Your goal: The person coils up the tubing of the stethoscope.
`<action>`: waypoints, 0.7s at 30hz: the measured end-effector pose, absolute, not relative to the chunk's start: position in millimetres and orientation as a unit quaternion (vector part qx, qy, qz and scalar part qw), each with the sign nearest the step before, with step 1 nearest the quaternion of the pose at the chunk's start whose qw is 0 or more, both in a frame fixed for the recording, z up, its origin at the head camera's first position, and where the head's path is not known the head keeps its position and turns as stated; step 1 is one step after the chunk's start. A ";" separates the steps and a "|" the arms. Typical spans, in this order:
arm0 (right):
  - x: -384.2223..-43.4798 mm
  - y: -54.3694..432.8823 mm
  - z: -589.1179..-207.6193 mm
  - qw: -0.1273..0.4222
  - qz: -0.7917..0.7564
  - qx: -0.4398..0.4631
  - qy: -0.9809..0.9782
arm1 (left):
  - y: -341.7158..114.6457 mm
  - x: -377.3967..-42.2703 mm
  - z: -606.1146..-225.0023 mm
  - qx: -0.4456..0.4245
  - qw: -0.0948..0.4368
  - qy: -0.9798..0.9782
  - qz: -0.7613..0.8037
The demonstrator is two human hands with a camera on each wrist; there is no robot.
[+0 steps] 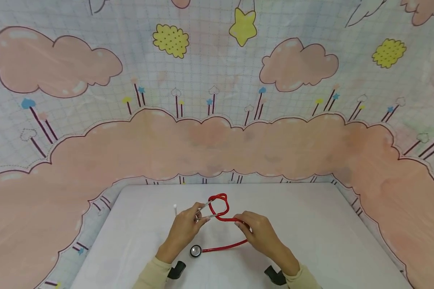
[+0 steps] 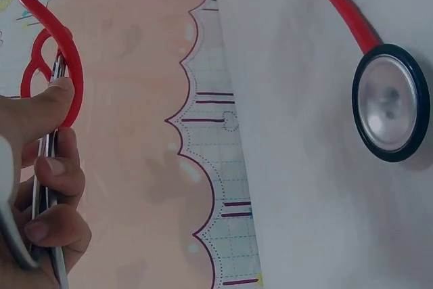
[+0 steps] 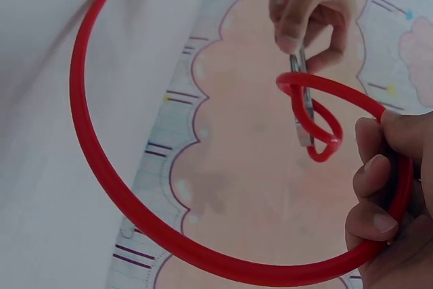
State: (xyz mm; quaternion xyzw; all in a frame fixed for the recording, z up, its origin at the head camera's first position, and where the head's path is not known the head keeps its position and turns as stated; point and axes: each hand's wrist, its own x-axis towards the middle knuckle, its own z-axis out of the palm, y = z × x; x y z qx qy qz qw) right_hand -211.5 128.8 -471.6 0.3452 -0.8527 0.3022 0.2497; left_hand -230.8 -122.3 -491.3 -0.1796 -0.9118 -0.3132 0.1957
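Observation:
A stethoscope with red tubing (image 1: 228, 206) is between both hands above a white table. My left hand (image 1: 183, 225) grips its metal ear tubes (image 2: 46, 181), thumb pressed along them and fingers curled beneath. One white eartip (image 1: 175, 206) sticks up behind that hand. Beyond the fingertips, the tubing makes a small loop around the far end of the metal. My right hand (image 1: 262, 233) holds the tubing a little to the right of this loop, fingers curled round it. From there the tube curves back left to the round chestpiece (image 1: 195, 251), which has a dark rim and lies low by the table.
The white tabletop (image 1: 329, 224) reaches back to a cloth backdrop (image 1: 238, 148) printed with clouds and stars. Black wrist mounts (image 1: 177, 269) show near both beige sleeves (image 1: 152, 273).

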 end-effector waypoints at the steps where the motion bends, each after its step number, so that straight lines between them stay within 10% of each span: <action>1: -212.7 128.9 -469.7 0.252 0.300 0.347 -0.852 | -122.2 -230.7 -490.4 -0.180 0.194 -0.912 -0.314; 21: -235.0 129.9 -449.3 0.266 0.290 0.393 -0.831 | -123.5 -223.7 -474.1 -0.245 0.110 -0.923 -0.277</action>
